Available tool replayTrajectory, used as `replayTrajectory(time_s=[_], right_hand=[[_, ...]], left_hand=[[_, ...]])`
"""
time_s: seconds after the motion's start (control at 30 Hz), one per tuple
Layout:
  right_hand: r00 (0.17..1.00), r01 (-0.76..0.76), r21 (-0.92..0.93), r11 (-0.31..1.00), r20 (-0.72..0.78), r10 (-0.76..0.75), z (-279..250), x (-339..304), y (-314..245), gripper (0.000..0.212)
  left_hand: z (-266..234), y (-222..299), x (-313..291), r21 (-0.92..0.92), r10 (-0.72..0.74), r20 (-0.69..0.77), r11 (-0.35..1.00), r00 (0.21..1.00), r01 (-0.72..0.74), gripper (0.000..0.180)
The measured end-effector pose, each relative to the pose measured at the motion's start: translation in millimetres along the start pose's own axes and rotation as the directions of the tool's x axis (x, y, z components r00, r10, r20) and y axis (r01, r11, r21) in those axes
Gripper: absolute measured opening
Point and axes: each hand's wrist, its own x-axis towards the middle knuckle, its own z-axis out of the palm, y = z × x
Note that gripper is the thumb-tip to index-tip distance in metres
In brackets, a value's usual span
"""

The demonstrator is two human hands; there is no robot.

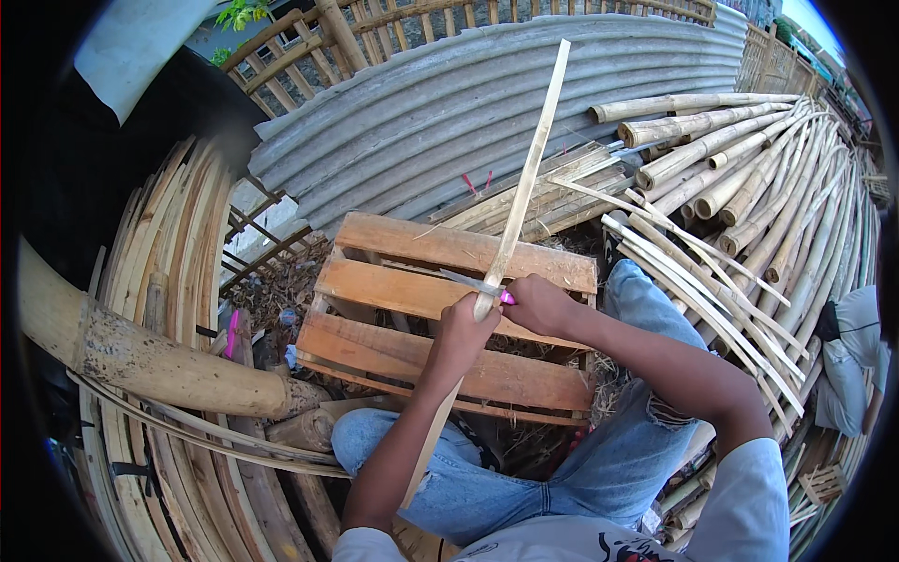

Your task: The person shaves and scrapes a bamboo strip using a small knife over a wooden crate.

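A long, flat bamboo strip point(526, 178) slants from my lap up over a wooden slatted crate point(412, 361). My left hand point(463, 328) is closed round the strip near its middle. Just to the right, my right hand point(541, 305) grips the pink handle of a knife point(459, 278). Its narrow blade crosses the strip right above my left hand and points left. Whether the edge bites into the bamboo is too small to tell. Below my left hand, the strip's lower end runs down past my left forearm.
Bundled bamboo strips point(159, 253) stand at the left beside a thick bamboo pole point(178, 361). Whole bamboo poles point(749, 169) are piled at the right, with loose pale strips point(716, 304) nearer me. Corrugated sheeting point(449, 112) closes off the back. Another person point(847, 361) is at the right edge.
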Motion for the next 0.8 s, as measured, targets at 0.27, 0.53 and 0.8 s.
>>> replayTrajectory(time_s=[0.27,0.53,0.8], right_hand=[[0.991,0.133,-0.113,0.985,0.011,-0.132,2,16,-11,0.028],[0.954,0.158,-0.461,0.873,-0.157,-0.256,-5,55,-9,0.022],[0.714,-0.46,-0.152,0.875,-0.65,0.262,-102,63,128,0.035]], left_hand=[[-10,-11,-5,0.087,0.089,-0.091,0.993,0.992,-0.081,0.018],[-25,-1,-7,0.123,0.1,-0.174,0.989,0.98,-0.079,0.022],[-35,17,-24,-0.431,-0.168,0.088,0.882,0.982,0.19,0.016]])
